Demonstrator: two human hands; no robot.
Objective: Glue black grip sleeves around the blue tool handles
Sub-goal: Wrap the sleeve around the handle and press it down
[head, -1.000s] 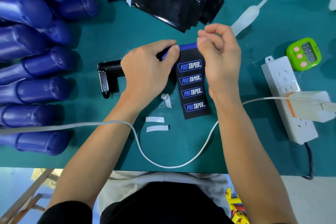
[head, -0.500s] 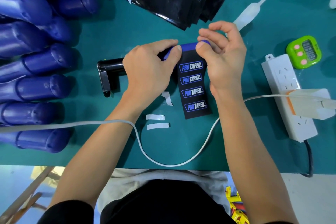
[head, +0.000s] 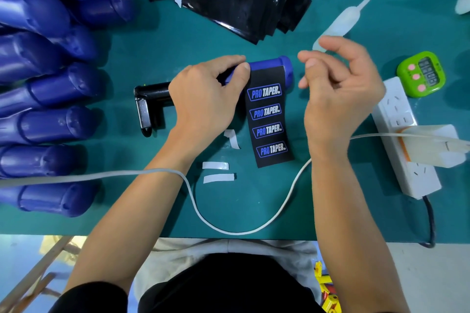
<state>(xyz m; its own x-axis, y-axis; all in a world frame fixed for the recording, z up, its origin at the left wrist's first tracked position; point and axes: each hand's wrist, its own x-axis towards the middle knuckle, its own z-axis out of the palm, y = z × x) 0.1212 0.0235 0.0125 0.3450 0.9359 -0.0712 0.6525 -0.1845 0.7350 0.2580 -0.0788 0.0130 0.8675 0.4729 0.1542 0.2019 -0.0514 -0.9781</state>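
Note:
A blue tool handle (head: pixel 269 63) with a black head (head: pixel 152 95) lies across the green table (head: pixel 127 211). My left hand (head: pixel 206 99) grips the handle, thumb and forefinger pinching it at the sleeve's left edge. A black grip sleeve (head: pixel 268 119) printed PRO TAPER hangs from the handle toward me, its top edge stuck on. My right hand (head: pixel 338 94) hovers just right of the handle's end, fingers loosely curled, touching nothing.
Several blue handles (head: pixel 45 124) are stacked at the left. A pile of black sleeves (head: pixel 241 0) lies at the back. A glue bottle (head: pixel 340 23), green timer (head: pixel 421 73), white power strip (head: pixel 404 140), white cable (head: pixel 229 231) and peeled white strips (head: pixel 216 171) surround the work.
My right hand has let go of the sleeve's top edge and moved right, off the handle. The handle's blue end now shows. My left hand has kept its grip.

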